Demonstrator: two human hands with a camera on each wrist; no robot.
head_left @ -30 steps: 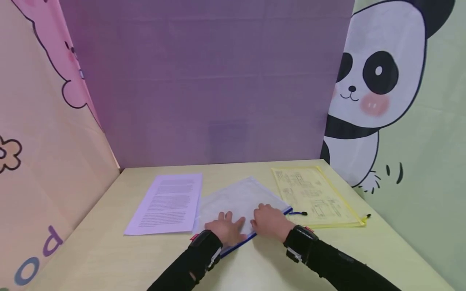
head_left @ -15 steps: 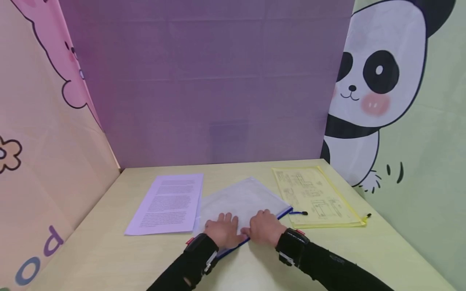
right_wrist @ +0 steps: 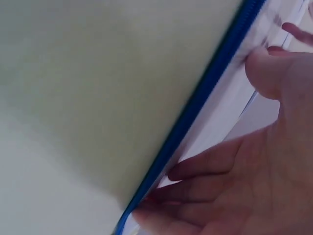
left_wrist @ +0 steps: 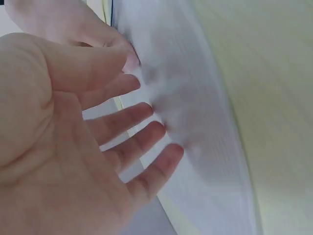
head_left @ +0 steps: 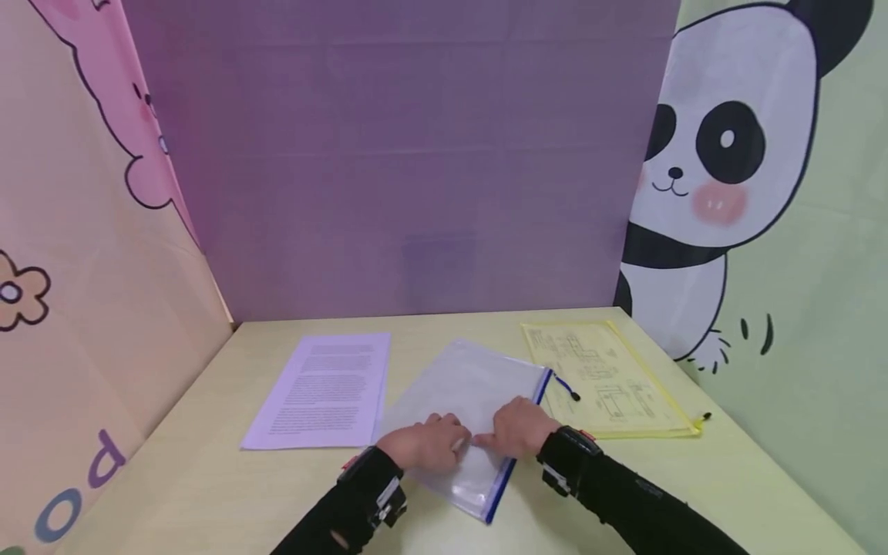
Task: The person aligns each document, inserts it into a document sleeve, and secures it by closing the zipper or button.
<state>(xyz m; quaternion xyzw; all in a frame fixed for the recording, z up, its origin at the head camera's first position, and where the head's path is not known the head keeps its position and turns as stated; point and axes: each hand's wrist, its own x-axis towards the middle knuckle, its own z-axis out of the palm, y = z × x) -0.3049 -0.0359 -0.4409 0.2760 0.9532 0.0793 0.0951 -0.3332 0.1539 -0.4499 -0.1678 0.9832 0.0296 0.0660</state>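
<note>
A clear zip document pouch (head_left: 461, 378) lies turned at an angle on the table, its blue zip edge (head_left: 501, 489) facing right and toward me. A zip pull with a dark end (head_left: 575, 396) sticks out at the far end of that edge. My left hand (head_left: 426, 445) rests its fingertips on the pouch's film; in the left wrist view its fingers (left_wrist: 142, 134) are spread and nearly straight. Beside the zip, my right hand (head_left: 520, 428) touches the film with extended fingers (right_wrist: 205, 186), the thumb apart. The two hands almost meet over the pouch.
To the left lie sheets of printed paper (head_left: 326, 389) that reach the pouch's edge. A yellow zip pouch (head_left: 603, 378) with drawings inside lies at the right. A purple cloth (head_left: 416, 154) hangs behind the table (head_left: 229, 501).
The pouch has turned counterclockwise under both hands, so its zip edge now stands steeper and its near corner shows. The left hand has shifted off that zip edge; the zip pull has moved farther away.
</note>
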